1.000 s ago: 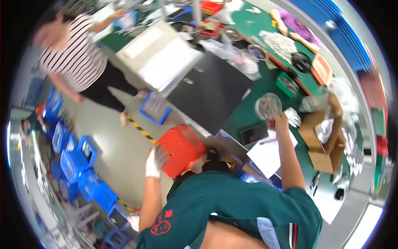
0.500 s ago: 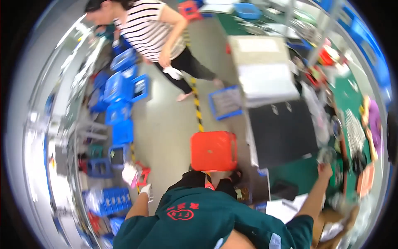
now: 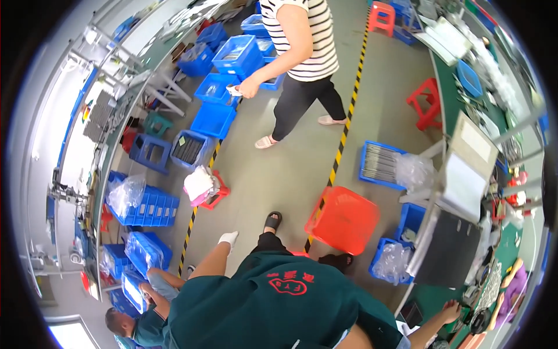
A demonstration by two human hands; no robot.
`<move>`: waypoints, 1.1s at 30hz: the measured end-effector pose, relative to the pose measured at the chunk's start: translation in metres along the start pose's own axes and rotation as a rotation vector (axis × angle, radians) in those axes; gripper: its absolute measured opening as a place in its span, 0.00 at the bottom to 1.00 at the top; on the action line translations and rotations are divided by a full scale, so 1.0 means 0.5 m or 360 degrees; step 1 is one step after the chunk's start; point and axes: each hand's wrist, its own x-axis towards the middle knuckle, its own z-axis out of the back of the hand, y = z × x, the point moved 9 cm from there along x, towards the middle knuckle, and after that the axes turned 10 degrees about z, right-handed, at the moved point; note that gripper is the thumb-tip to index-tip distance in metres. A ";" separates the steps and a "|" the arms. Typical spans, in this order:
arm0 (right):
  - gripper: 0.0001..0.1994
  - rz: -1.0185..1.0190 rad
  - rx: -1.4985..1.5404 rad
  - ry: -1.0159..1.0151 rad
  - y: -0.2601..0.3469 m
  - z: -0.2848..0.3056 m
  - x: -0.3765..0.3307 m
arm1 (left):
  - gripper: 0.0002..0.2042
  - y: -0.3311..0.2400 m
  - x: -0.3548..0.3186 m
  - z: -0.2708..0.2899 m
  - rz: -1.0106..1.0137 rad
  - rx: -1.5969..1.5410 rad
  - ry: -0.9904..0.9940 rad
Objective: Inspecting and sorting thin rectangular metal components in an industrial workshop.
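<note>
My left hand (image 3: 229, 239), covered in white like a glove, hangs over the grey floor beside my dark green shirt (image 3: 250, 302). It is small in view, and its finger pose is unclear. A red stool (image 3: 210, 193) with white and pink cloth (image 3: 199, 185) on it stands ahead of that hand. My bare right hand (image 3: 450, 312) is over the green bench (image 3: 433, 295) at the right, fingers loosely apart with nothing visible in them. Near it are a dark flat object (image 3: 411, 314) and a black round item (image 3: 480, 320). A black binder-like board (image 3: 446, 249) lies farther along the bench.
A red stool (image 3: 349, 220) stands ahead of me. Blue bins (image 3: 214, 120) line the left; a blue crate of metal strips (image 3: 381, 164) sits at right. A person in a striped top (image 3: 305, 41) walks ahead; another person (image 3: 152, 317) sits at lower left. Yellow-black tape (image 3: 343, 142) crosses the floor.
My view has turned, showing more floor and the seated person at left. The striped-top person now appears farther right. My right hand is lower in view, away from the clear object it was beside.
</note>
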 end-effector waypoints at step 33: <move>0.12 0.0355 -0.0660 0.2321 0.364 -1.183 -1.158 | 0.16 0.151 0.302 0.191 0.0491 -0.0530 0.0407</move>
